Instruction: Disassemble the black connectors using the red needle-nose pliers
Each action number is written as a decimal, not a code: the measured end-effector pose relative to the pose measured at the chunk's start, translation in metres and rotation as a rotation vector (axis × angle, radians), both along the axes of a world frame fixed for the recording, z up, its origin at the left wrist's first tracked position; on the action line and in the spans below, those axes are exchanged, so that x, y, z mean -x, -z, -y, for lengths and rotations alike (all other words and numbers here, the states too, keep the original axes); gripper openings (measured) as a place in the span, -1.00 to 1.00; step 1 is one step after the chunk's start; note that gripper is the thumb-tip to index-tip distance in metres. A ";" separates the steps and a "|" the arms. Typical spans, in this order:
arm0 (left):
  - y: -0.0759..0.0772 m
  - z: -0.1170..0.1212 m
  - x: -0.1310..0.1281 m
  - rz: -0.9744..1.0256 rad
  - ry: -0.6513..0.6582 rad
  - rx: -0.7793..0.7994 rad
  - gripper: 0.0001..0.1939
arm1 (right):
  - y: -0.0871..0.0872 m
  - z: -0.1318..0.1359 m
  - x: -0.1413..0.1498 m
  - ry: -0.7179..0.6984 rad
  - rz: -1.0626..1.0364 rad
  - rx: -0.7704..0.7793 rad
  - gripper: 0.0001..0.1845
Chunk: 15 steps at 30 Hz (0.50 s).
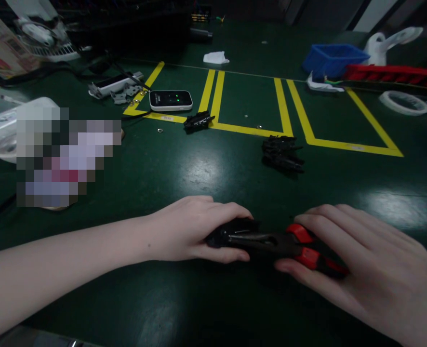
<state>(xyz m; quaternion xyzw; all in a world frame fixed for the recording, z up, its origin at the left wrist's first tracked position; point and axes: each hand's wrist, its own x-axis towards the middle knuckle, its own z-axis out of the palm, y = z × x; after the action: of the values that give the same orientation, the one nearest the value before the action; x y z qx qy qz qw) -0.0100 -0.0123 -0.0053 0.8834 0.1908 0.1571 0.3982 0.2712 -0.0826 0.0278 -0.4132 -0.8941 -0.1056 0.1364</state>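
Left hand (pixel 199 227): clamped on a glossy black, jagged part (pixel 218 236).
Right hand (pixel 365 262): wrapped around red-and-black-handled metal pliers (pixel 289 245) at the part's 3 o'clock, nose apparently set against it.
Part's progress: judged under way, unfinished.
Nearer black jagged clump (pixel 283 154): left unheld, 1 o'clock.
Farther small black clump (pixel 198 122): 11 o'clock, beside yellow tape (pixel 242 128); whether either is finished cannot be told.

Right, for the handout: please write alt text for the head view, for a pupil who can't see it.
The left hand holds a black part while the right hand grips red-handled pliers, their jaws at the part. Beyond, more black parts lie on a green table marked with yellow tape; a blue bin sits behind.
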 end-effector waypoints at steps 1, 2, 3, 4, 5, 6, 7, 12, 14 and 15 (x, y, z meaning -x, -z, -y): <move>0.001 0.000 0.000 -0.002 -0.019 0.007 -0.53 | 0.000 0.000 0.000 0.011 -0.005 -0.003 -0.53; 0.001 0.001 0.000 -0.006 -0.035 0.017 -0.53 | 0.000 0.001 -0.001 0.021 -0.015 -0.004 -0.53; 0.001 0.001 0.000 -0.006 -0.047 0.028 -0.53 | -0.001 0.001 -0.001 0.037 -0.020 0.007 -0.54; 0.001 0.002 0.000 -0.004 -0.055 0.039 -0.54 | -0.001 0.002 -0.002 0.048 -0.025 0.013 -0.55; 0.000 0.002 0.000 0.002 -0.060 0.051 -0.54 | -0.001 0.003 -0.003 0.051 -0.026 0.018 -0.56; -0.001 0.002 0.000 0.009 -0.064 0.067 -0.54 | -0.002 0.004 -0.003 0.046 -0.028 0.013 -0.55; -0.002 0.002 0.000 0.017 -0.066 0.088 -0.54 | -0.002 0.005 -0.004 0.053 -0.023 0.018 -0.56; -0.008 0.003 0.000 0.043 -0.078 0.224 -0.50 | -0.003 0.005 -0.005 0.047 0.034 -0.041 -0.58; -0.010 0.002 0.001 0.056 -0.077 0.255 -0.46 | -0.002 0.005 -0.007 0.028 0.061 -0.057 -0.58; -0.010 0.002 0.001 0.071 -0.073 0.262 -0.43 | -0.002 0.006 -0.008 0.034 0.066 -0.050 -0.58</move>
<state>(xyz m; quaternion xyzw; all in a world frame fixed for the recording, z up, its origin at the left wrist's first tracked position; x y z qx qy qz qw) -0.0114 -0.0147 0.0048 0.8102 0.2277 0.1764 0.5106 0.2789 -0.0884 0.0300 -0.4211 -0.8880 -0.1440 0.1154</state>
